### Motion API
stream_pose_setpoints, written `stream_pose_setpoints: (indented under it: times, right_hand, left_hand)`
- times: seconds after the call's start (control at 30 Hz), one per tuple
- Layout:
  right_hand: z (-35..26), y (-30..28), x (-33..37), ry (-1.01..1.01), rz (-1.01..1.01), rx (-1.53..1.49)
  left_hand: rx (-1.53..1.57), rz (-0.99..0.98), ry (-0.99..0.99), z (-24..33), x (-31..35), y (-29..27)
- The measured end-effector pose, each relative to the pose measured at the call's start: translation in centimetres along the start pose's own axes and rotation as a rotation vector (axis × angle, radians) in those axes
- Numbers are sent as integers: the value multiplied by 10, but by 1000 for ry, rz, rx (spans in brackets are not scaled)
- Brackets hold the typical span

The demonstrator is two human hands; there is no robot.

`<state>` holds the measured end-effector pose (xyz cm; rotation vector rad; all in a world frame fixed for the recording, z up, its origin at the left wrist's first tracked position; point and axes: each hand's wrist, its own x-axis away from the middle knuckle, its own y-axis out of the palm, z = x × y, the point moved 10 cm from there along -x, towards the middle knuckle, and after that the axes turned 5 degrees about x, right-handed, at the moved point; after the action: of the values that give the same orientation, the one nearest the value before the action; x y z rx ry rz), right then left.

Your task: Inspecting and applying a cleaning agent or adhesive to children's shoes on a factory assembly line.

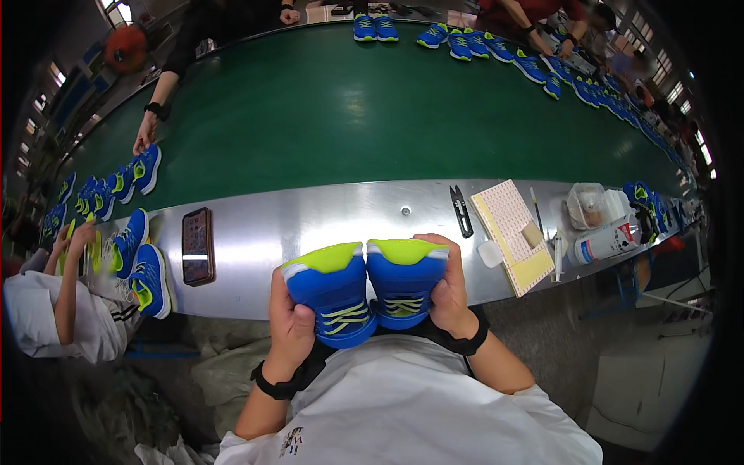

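Observation:
My left hand point(291, 329) is closed round the outer side of a blue sneaker point(316, 291) with a lime-yellow end and pale laces. Its mate, a second blue sneaker point(401, 279), is gripped by my right hand point(450, 291) from the other side. I hold the pair side by side in front of my chest, at the near edge of the metal ledge point(325, 209). The lime ends point away from me, while the laced parts sit closer. Most fingers of both hands are hidden behind the shoes.
Beyond the ledge runs a green belt point(310, 116) with rows of blue sneakers point(531, 66) along it. A phone point(198, 246) lies left; thread snips point(461, 211), a paper pad point(511, 232) and a spray can point(608, 240) lie right. A co-worker's hand point(144, 133) touches a shoe.

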<state>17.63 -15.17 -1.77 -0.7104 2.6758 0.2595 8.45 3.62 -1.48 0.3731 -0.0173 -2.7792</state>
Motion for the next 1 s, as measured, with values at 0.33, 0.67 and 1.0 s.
stream_pose_setpoints:
  times: [0.33, 0.67, 1.0]
  right_hand:
    - [39, -9, 1, 144, 56, 756]
    - [-27, 77, -24, -558, -831, 1101]
    - [-60, 96, -69, -771, -624, 1232]
  left_hand:
    - [-152, 206, -225, -64, 1, -27]
    - [201, 19, -356, -82, 10, -8]
    - [-184, 312, -166, -83, -1, -95]
